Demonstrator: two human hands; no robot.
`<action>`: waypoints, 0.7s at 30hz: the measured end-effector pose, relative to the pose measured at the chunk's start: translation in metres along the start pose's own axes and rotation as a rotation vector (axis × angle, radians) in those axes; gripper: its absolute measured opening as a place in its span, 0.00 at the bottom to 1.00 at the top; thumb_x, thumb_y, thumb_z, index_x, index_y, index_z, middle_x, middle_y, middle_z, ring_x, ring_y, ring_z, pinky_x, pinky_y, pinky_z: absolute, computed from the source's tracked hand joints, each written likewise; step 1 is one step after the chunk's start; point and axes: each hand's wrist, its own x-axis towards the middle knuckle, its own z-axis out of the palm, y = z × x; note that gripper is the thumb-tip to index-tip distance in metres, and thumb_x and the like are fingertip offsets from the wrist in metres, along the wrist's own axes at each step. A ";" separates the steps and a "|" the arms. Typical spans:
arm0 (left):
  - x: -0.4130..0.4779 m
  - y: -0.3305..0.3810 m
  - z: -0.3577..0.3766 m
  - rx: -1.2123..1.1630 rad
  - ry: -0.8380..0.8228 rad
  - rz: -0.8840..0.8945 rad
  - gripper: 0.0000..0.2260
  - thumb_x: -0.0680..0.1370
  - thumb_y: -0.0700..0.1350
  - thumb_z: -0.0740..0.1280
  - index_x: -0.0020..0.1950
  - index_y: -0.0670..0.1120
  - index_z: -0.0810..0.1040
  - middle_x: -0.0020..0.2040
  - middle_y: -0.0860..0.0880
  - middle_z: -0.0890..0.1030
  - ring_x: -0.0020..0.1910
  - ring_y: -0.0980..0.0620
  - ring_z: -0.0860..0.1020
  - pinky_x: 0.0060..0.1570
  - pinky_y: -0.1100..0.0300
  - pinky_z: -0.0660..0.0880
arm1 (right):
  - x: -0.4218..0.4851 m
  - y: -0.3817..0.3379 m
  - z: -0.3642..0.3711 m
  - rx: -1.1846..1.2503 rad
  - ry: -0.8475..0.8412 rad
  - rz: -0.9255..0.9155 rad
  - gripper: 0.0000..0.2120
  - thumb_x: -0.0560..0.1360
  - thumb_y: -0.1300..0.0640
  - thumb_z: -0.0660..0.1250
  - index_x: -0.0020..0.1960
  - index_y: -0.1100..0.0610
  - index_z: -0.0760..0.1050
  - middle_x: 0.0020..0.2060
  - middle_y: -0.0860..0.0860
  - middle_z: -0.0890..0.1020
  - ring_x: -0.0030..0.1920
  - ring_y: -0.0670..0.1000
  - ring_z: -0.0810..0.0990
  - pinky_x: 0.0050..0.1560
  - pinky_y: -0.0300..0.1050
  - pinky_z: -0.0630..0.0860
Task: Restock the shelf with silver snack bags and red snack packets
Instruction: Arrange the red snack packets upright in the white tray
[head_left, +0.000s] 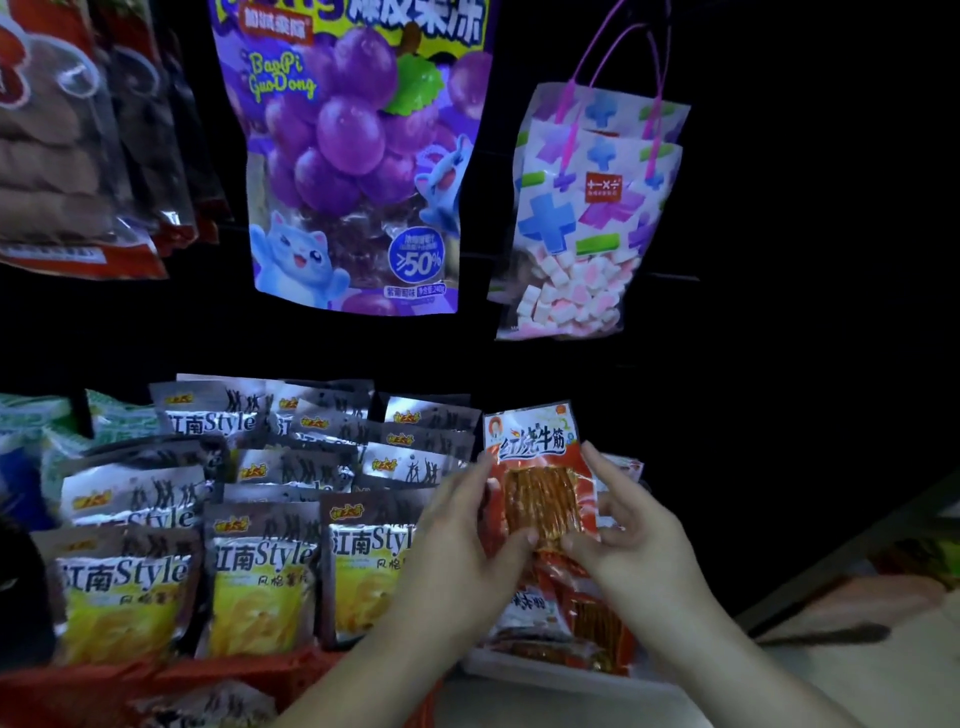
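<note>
Both hands hold one red snack packet (537, 467) upright in front of the dark shelf back. My left hand (462, 540) pinches its lower left edge, and my right hand (631, 535) pinches its lower right edge. More red snack packets (576, 613) lie in a loose pile just below it. To the left, several silver snack bags (260, 566) marked "Style" stand in rows on the shelf, reaching back towards the wall.
A purple grape jelly bag (353, 156) and a patterned marshmallow bag (587, 218) hang above. Brown snack bags (62, 156) hang at the upper left. Green packets (47, 421) sit at the far left. A red crate edge (208, 675) runs along the bottom.
</note>
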 end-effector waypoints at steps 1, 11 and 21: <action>0.000 0.001 0.002 0.116 0.039 0.062 0.30 0.79 0.58 0.69 0.80 0.62 0.62 0.71 0.67 0.65 0.71 0.65 0.65 0.70 0.60 0.69 | 0.001 0.002 0.000 -0.011 0.003 -0.014 0.40 0.78 0.68 0.71 0.68 0.24 0.67 0.63 0.46 0.73 0.47 0.49 0.84 0.44 0.50 0.86; -0.004 0.027 0.014 -0.633 0.032 -0.213 0.13 0.83 0.43 0.67 0.67 0.53 0.77 0.58 0.53 0.85 0.55 0.52 0.84 0.52 0.55 0.83 | 0.006 0.002 -0.002 0.067 -0.133 -0.058 0.23 0.83 0.65 0.63 0.67 0.39 0.75 0.50 0.43 0.86 0.53 0.52 0.85 0.52 0.42 0.82; -0.002 0.008 0.010 -0.606 -0.047 -0.217 0.36 0.81 0.34 0.68 0.78 0.67 0.60 0.65 0.53 0.81 0.64 0.51 0.80 0.55 0.51 0.82 | 0.014 0.010 -0.010 0.063 0.131 -0.054 0.31 0.77 0.67 0.72 0.71 0.39 0.71 0.58 0.44 0.81 0.51 0.45 0.83 0.55 0.49 0.82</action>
